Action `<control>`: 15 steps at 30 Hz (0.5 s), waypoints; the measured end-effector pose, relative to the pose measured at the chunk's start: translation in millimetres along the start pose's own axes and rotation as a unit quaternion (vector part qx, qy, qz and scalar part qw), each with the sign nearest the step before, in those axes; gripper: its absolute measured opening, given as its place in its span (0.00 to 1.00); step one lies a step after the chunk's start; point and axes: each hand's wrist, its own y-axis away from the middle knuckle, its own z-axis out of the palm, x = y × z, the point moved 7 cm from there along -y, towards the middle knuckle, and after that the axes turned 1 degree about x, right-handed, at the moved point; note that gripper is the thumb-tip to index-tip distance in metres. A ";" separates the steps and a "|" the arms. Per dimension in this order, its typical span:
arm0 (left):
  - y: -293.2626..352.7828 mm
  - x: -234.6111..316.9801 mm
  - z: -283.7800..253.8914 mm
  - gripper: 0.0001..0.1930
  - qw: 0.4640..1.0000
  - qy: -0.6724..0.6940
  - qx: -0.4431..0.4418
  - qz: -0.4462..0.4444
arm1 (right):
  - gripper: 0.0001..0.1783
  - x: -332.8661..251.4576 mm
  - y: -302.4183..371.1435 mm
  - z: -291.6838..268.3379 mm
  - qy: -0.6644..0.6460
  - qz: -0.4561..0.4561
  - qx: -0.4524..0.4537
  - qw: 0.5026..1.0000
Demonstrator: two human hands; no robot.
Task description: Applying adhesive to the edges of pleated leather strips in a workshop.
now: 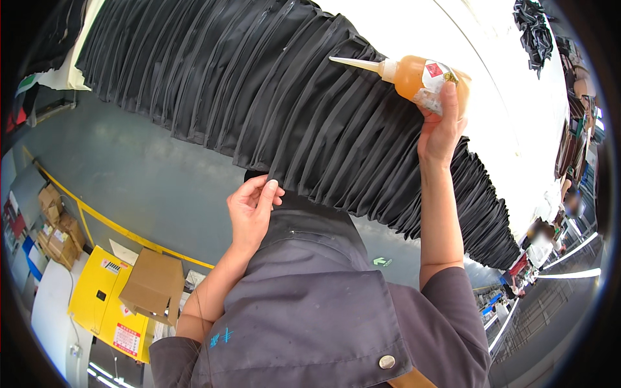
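Note:
A long row of overlapping black fabric strips (278, 90) lies along the near edge of a white-covered table (498, 84), their ends hanging over it. My left hand (252, 205) is at the lower edge of the row, thumb and fingertips closed on the end of one strip. Raised above the row at the right, my right hand (442, 126) is wrapped round a squeeze bottle (414, 76) of orange liquid. The bottle lies tilted on its side, its long pale nozzle pointing left over the strips. Labels cover part of the bottle.
At the lower left stand a yellow cabinet (97, 304) and an open cardboard box (152, 281). More cartons (61, 239) are stacked beyond. A yellow line (123, 229) marks the grey floor. Another dark bundle of strips (533, 32) lies on the table at the far right.

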 end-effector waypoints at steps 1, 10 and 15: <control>0.3 -0.8 0.0 0.07 1.000 0.006 0.001 0.000 | 0.22 0.9 1.1 0.2 -0.001 0.003 0.000 1.000; 0.1 -3.6 -0.5 0.06 0.999 0.028 -0.005 -0.018 | 0.23 16.7 17.1 0.5 0.004 0.027 -0.030 0.999; 0.0 -4.2 -1.4 0.06 0.999 0.028 -0.001 -0.024 | 0.25 22.3 31.4 5.9 0.022 0.049 -0.049 0.997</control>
